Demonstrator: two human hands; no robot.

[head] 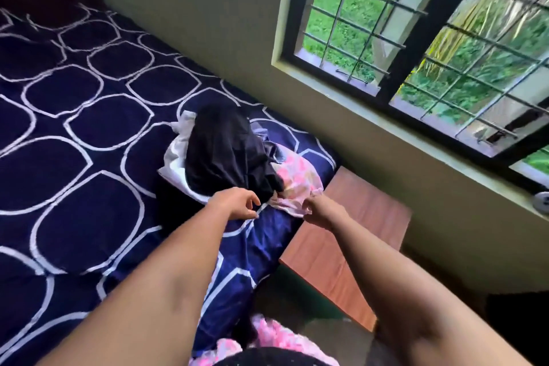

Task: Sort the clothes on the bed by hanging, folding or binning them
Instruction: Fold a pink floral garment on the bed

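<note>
A small pile of clothes lies at the bed's right edge: a black garment (pixel 225 148) on top, a white one (pixel 175 157) under it at the left, a pink and white floral one (pixel 297 178) at the right. My left hand (pixel 237 203) hovers just in front of the black garment, fingers loosely curled, holding nothing. My right hand (pixel 319 211) reaches to the floral garment's near edge; whether its fingers pinch the cloth I cannot tell.
The bed (pixel 83 116) has a navy cover with white ring shapes. A brown wooden table (pixel 341 235) stands right of it, under a barred window (pixel 416 47). A small grey object (pixel 542 202) sits on the sill. Pink patterned cloth (pixel 267 339) shows at the bottom.
</note>
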